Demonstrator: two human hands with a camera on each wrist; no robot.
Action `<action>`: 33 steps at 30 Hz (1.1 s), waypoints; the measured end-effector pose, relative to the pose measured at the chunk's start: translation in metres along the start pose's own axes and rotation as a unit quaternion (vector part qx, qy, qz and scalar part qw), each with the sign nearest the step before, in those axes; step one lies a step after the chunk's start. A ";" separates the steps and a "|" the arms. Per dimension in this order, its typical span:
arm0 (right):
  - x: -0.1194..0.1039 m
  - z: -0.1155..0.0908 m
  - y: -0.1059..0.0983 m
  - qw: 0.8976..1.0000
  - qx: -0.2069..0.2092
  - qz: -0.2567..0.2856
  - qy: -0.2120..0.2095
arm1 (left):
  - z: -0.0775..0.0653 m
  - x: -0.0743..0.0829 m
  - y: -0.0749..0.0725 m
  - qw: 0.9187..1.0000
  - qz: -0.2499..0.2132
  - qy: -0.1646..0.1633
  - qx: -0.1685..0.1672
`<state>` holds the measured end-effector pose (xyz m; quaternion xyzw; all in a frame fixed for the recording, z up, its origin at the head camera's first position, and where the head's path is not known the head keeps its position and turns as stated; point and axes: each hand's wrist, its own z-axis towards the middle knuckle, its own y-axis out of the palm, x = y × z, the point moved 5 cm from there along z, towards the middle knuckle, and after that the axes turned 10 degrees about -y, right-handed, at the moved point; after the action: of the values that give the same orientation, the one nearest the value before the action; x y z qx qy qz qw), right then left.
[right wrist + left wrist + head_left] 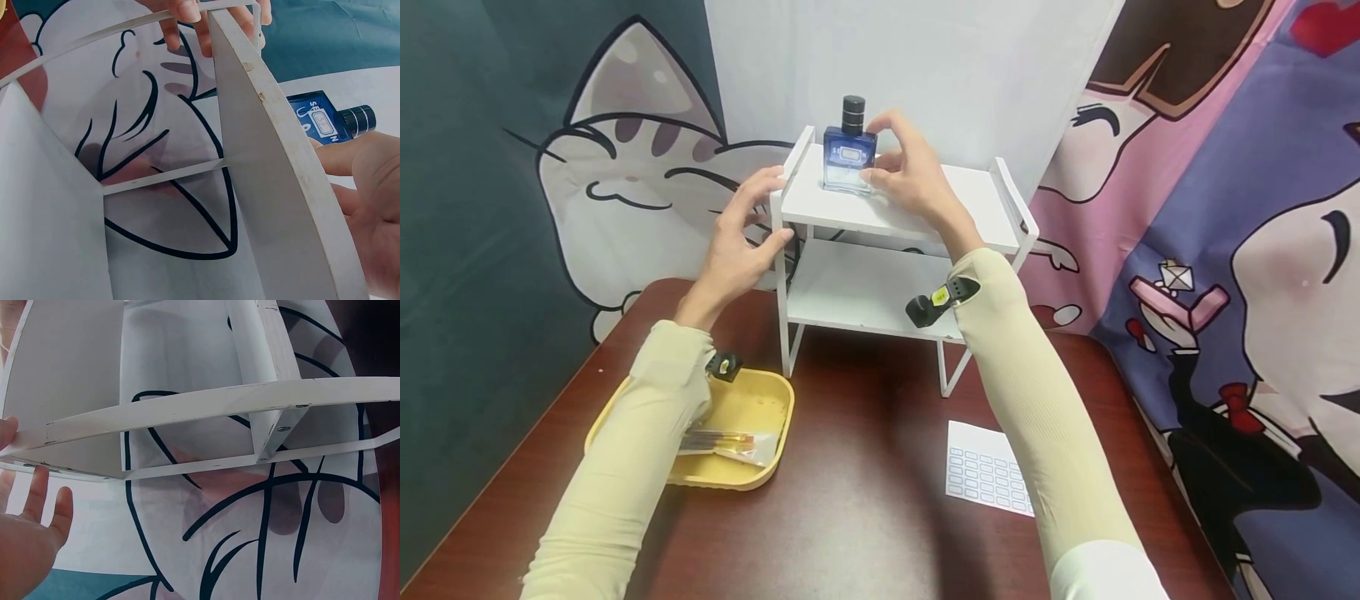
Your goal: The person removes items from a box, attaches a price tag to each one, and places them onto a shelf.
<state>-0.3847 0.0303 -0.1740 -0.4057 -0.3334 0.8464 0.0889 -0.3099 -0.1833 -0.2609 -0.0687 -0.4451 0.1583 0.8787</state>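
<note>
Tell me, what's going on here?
Someone's right grip holds a blue bottle upright at the top of a white rack. Their left grip holds the rack's left side. On the table, a yellow tray with a packet in it sits to the left, a printed sheet to the right.

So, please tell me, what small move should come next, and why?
Perhaps the right hand could release its fingers from the blue bottle, because the bottle appears to stand upright on top of the white rack, while the left hand holds the rack's side.

One bottle (848, 158), one rack (857, 287), one tray (752, 404)
</note>
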 end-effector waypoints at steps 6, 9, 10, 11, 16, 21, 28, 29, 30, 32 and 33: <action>0.000 -0.001 0.001 1.000 0.001 -0.003 0.003 | 0.000 0.001 0.000 1.000 0.001 -0.005 0.000; 0.000 0.000 0.001 1.000 -0.001 -0.005 0.003 | 0.000 0.001 0.000 1.000 0.003 -0.006 0.000; 0.000 0.000 0.001 1.000 -0.001 -0.004 0.002 | -0.001 0.001 0.000 1.000 0.004 -0.006 -0.001; 0.000 0.000 0.001 1.000 -0.003 -0.002 0.003 | -0.001 0.000 0.000 1.000 0.004 -0.005 -0.001; 0.000 0.000 0.002 1.000 -0.007 0.008 0.003 | -0.001 -0.001 0.000 1.000 0.004 -0.004 -0.002; 0.001 0.000 0.002 1.000 -0.008 0.015 0.005 | -0.001 -0.001 0.000 1.000 0.002 -0.005 -0.002; 0.004 -0.003 -0.003 0.999 -0.006 0.019 0.041 | -0.001 0.000 0.001 1.000 0.003 -0.004 -0.003; 0.005 -0.004 -0.004 0.999 -0.001 0.027 0.044 | -0.001 0.001 0.000 1.000 0.002 -0.003 -0.003; 0.005 -0.006 -0.005 0.998 0.004 0.037 0.048 | -0.001 0.001 0.000 1.000 0.001 -0.002 -0.002; 0.005 -0.009 -0.008 0.997 0.013 0.056 0.047 | 0.000 0.001 0.000 1.000 -0.001 -0.001 0.000; 0.004 -0.011 -0.009 0.997 0.018 0.064 0.045 | 0.000 0.001 -0.001 1.000 -0.001 0.000 0.000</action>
<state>-0.3800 0.0442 -0.1758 -0.4619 -0.2870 0.8373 0.0567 -0.3091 -0.1835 -0.2603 -0.0680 -0.4452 0.1579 0.8788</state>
